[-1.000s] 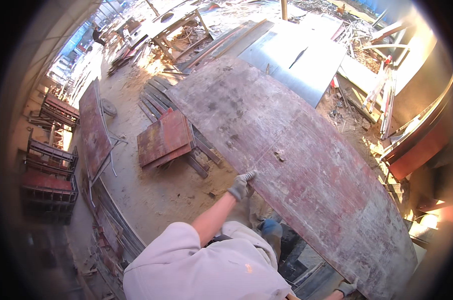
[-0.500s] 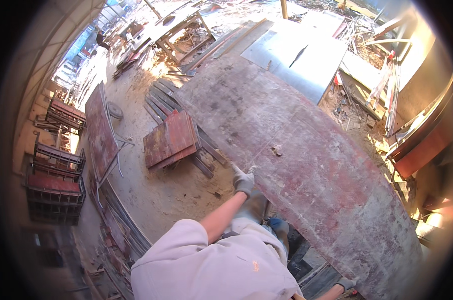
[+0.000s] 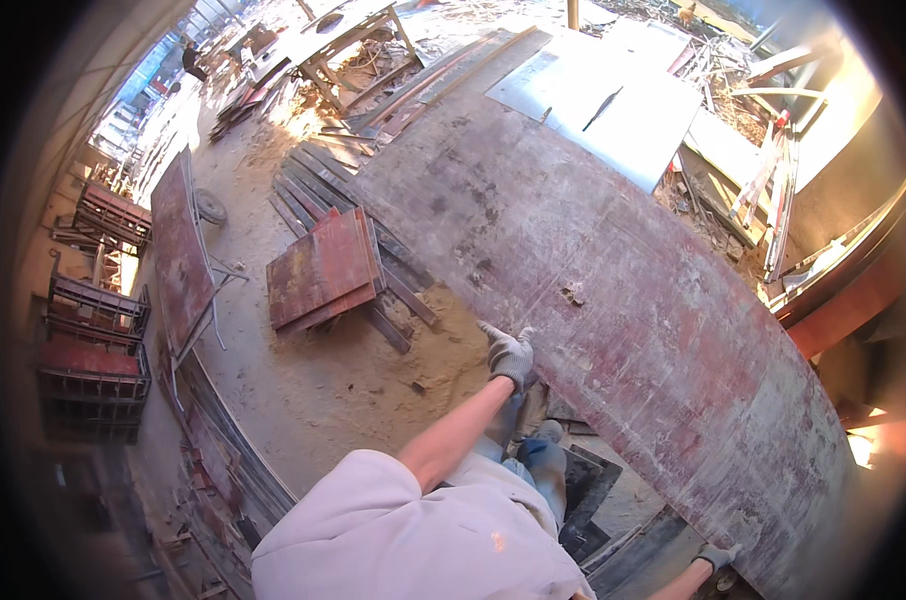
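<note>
A long, worn sheet of reddish plywood (image 3: 653, 340), scuffed grey in places and chipped near its middle, stretches diagonally across the view. My left hand (image 3: 511, 358), in a grey knit glove, grips its near long edge about midway, with some fingers hidden under the sheet. Farther down that edge, my gloved right hand (image 3: 716, 557) holds the sheet close to its lower right end. The sheet's far end reaches up to a shiny pale panel (image 3: 583, 105).
Left of the sheet, smaller red boards (image 3: 325, 272) lie on dark planks (image 3: 313, 190) over sandy ground. A red-topped table (image 3: 181, 240) and metal racks (image 3: 93, 340) stand at far left. Scrap wood (image 3: 708, 190) is heaped at right. A distant person (image 3: 191, 62) is at upper left.
The view has shifted, so the boards and racks at left appear farther left. Both hands keep their hold on the plywood and appear slightly farther right; more ground shows beside my legs.
</note>
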